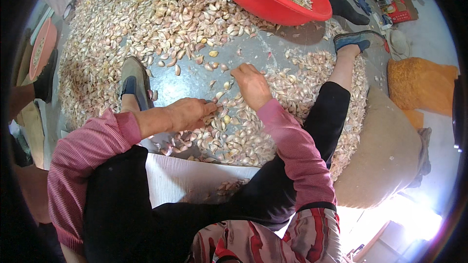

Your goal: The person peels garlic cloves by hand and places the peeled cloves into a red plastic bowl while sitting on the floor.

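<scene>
Loose garlic cloves lie scattered on the grey floor between my legs. Over their left side, my left hand reaches in low, its fingers bent together among the cloves; whatever they grip is hidden. Slightly farther and to the right is my right hand, back upward and fingers curled closed near a few single cloves. Its fingertips are partly covered, so their contents do not show. Beyond both hands, a large heap of garlic cloves spreads across the floor.
A red basin of cloves or skins stands at the far right, beside another person's dark-socked foot. My shoes flank the work area. A beige sack and an orange sack sit at right, a pink basin at far left.
</scene>
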{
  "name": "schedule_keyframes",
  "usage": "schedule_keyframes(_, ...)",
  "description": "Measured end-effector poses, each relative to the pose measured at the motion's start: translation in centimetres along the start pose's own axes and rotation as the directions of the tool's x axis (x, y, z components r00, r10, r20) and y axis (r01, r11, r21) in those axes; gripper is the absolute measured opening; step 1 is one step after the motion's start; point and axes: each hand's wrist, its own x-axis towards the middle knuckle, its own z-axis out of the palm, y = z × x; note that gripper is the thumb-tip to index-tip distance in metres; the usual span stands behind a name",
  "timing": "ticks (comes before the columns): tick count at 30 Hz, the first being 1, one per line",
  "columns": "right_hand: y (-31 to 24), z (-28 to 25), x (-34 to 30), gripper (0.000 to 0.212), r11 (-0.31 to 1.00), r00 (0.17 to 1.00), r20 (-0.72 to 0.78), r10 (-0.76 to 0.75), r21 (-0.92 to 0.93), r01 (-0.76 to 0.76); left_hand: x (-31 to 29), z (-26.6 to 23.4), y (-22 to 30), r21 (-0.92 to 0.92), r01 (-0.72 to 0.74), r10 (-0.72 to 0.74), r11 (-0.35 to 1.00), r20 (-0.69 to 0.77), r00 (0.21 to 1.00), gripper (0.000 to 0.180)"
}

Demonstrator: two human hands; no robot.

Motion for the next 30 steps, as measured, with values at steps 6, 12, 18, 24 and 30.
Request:
schedule_keyframes(6, 1.4, -1.7, -0.9, 0.028, 0.915, 0.92, -0.123, 0.372, 0.214, -0.342, 0.4, -0.7, 0.1, 0.004, 0.048, -0.048, 0.999, 0.027, 0.998, 0.039)
schedule_keyframes(12, 1.3, -0.9, -0.3, 0.024, 0.995, 0.989, -0.117, 0.091, -0.021, -0.094, -0.1, -0.6, -0.5, -0.03, 0.059, -0.057, 0.998, 0.07, 0.996, 0.041)
schedule_keyframes(18, 1.9, 0.3, -0.3, 0.013, 0.897, 0.934, -0.109, 0.341, 0.336, -0.288, 0.0, -0.8, -0.5, -0.04, 0.044, -0.042, 0.998, 0.058, 0.997, 0.041)
schedule_keyframes(24, 0.9, -2.1, -0.7, 0.014, 0.013, 0.808, 0.399, 0.433, 0.894, -0.448, 0.5, -1.4, -0.1, -0.008, 0.15, -0.147, 0.989, 0.169, 0.975, 0.04)
schedule_keyframes(30, -3.5, -10.3, 1.9, 0.017, 0.577, 0.859, -0.219, 0.463, 0.81, -0.104, -0.4, -0.9, -0.3, -0.105, 0.068, -0.047, 0.992, 0.193, 0.98, 0.042)
